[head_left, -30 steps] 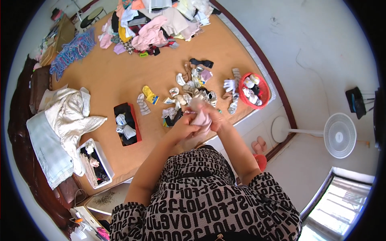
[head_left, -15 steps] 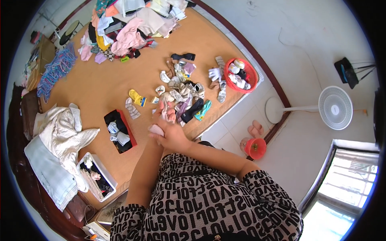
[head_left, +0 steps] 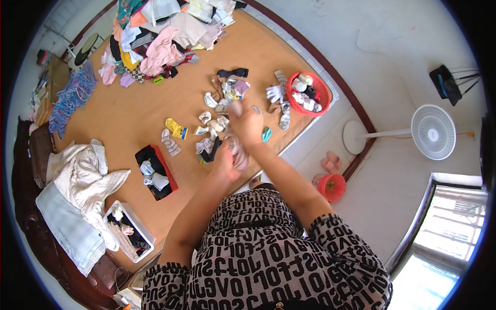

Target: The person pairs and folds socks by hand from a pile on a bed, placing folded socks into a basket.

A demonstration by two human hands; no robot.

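From where I watch, my left hand (head_left: 226, 164) is closed around the lower part of a pale pink sock (head_left: 238, 153); my right hand (head_left: 247, 124) is curled shut just beyond it, with a blurred bit of light cloth at its fingertips, though I cannot tell for sure whether that is the same sock drawn out between the two; both hands hang above the near edge of the sock heap (head_left: 223, 116) that lies loose on the orange mat (head_left: 129, 116); a dark sock (head_left: 232, 73) lies at the far end of that heap, a teal sock (head_left: 266, 135) just to its right near my right hand, a yellow sock (head_left: 176, 128) and a striped grey sock (head_left: 170, 143) to its left; a white glove-like piece (head_left: 274, 93) lies between the heap and the red basket (head_left: 321, 89), which holds rolled socks; left of the heap and nearer to me sits a black and red box (head_left: 156, 171) with folded light socks in it; further left of the heap lies a cream garment (head_left: 85, 173), with a white bin (head_left: 127, 231) nearer to me beside it; far beyond the heap a clothes pile (head_left: 160, 31) spreads across the mat; well to the right of the heap, on the floor, stand a white fan (head_left: 433, 132), a pair of pink slippers (head_left: 330, 161) and a small red bucket (head_left: 332, 186).
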